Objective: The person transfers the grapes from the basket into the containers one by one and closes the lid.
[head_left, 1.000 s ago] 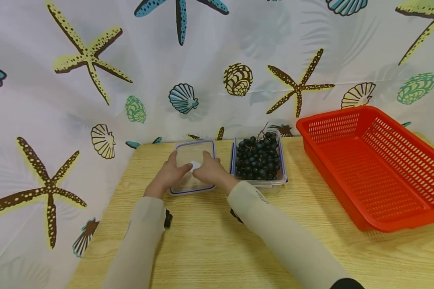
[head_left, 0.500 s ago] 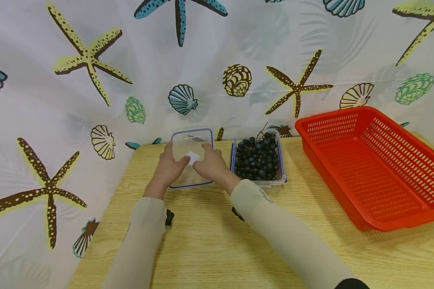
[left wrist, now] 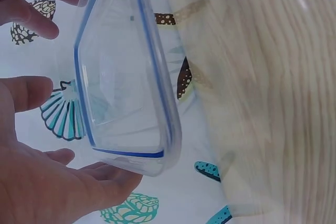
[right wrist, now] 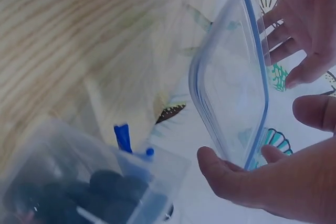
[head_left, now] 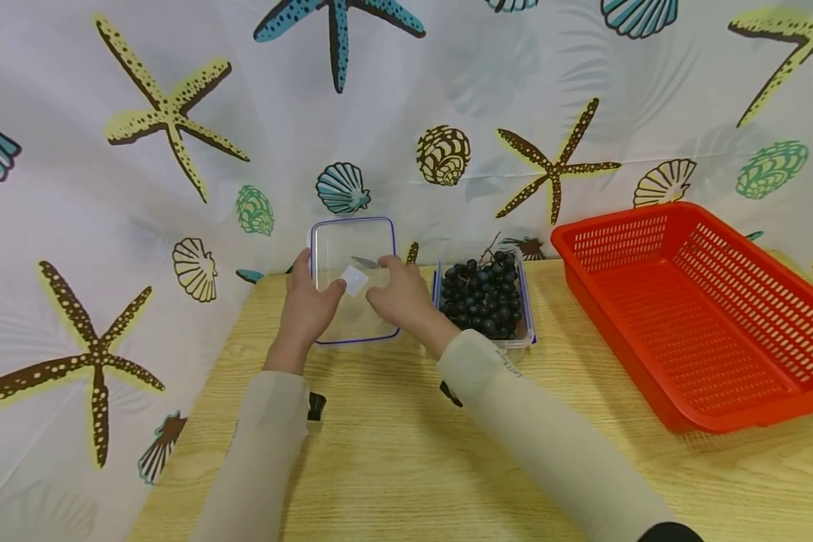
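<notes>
Both hands hold a clear plastic lid (head_left: 352, 256) with a blue seal, raised off the table and tilted up toward the curtain. My left hand (head_left: 303, 307) grips its left edge and my right hand (head_left: 401, 298) grips its right edge, thumbs on the near face by a small white label (head_left: 354, 281). In the left wrist view the lid (left wrist: 123, 82) rests against the left hand (left wrist: 47, 182). In the right wrist view the lid (right wrist: 231, 77) sits between thumb and fingers of the right hand (right wrist: 273, 182). A clear box of dark grapes (head_left: 484, 301) stands just right of the hands.
A large red perforated basket (head_left: 623, 220) sits at the right of the wooden table (head_left: 393, 452). A curtain printed with starfish and shells (head_left: 176, 150) hangs close behind the table's far edge. The grape box (right wrist: 79, 187) is blurred in the right wrist view.
The lid lay flat on the table under both hands; both hands have lifted it and tipped it upright toward the curtain. The grape box and basket have not moved.
</notes>
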{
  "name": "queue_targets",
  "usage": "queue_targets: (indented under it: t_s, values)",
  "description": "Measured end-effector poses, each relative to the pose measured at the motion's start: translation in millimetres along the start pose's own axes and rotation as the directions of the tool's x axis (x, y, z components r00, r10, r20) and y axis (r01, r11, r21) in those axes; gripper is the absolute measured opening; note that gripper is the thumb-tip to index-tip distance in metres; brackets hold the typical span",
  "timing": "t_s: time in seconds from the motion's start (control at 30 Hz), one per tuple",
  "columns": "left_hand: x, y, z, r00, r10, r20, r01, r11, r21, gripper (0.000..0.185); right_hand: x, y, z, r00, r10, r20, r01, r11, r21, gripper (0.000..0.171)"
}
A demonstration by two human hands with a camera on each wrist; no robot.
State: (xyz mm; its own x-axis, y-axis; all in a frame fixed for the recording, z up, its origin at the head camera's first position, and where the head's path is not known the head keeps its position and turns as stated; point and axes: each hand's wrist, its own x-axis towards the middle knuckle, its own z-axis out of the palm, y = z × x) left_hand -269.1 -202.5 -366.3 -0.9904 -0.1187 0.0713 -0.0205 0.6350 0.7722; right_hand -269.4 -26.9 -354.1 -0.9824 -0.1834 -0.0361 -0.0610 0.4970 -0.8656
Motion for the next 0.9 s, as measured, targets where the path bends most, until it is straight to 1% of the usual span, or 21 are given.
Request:
queue_targets:
  t_s: [0.27,0.47,0.6,0.77,0.9]
  values:
    - [-3.7,5.4,-4.1,0.998,0.037,-0.048,-0.038,0.999,-0.024,0.084,-2.4,-1.5,-11.6,1.000,-0.010,0.001,0.010,0.999,0.048,0.060]
    - [-8.3,12.1,-5.6,0.996,0.037,-0.086,-0.043,0.997,-0.071,0.084,-7.1,-1.5,-18.0,0.998,-0.055,-0.015,0.057,0.993,0.099,0.059]
    - [-11.6,17.0,-6.6,0.992,0.051,-0.116,-0.064,0.992,-0.110,0.085,-11.1,-2.2,-23.4,0.996,-0.077,-0.036,0.082,0.985,0.155,0.060]
    - [-15.7,22.7,-8.1,0.990,0.065,-0.125,-0.080,0.990,-0.117,0.086,-14.4,-3.4,-29.9,0.996,-0.059,-0.069,0.072,0.974,0.214,0.067]
    - [-18.1,26.0,-7.5,0.987,0.095,-0.127,-0.109,0.988,-0.111,0.086,-15.4,-2.7,-34.0,0.995,-0.029,-0.094,0.053,0.963,0.265,0.074]
